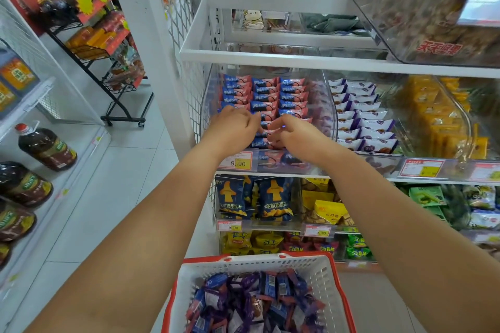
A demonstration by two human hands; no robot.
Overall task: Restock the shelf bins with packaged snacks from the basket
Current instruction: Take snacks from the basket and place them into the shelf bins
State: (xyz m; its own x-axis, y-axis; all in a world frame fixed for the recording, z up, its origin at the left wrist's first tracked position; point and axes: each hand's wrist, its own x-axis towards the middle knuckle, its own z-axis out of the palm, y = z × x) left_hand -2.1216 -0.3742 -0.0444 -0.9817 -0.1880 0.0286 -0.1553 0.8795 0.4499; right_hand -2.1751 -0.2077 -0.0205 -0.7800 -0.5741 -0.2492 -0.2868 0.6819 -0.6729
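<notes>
A clear shelf bin (207,94) holds three neat columns of blue-and-pink snack packets (290,96). Both my hands reach into its front half. My left hand (234,123) lies over the left column with fingers curled down onto the packets. My right hand (293,131) is beside it, fingers bent and pinching a blue-and-pink packet (266,125) in the middle column. Below, a white basket with a red rim (328,265) holds a loose heap of blue-pink and purple packets (254,303).
A second clear bin of purple-and-white packets (365,116) sits to the right, then yellow packs (433,116). Price tags (238,161) line the shelf edge. Lower shelves hold bagged snacks. Oil bottles (47,147) stand on the left shelving, with a black wire rack (113,81) behind.
</notes>
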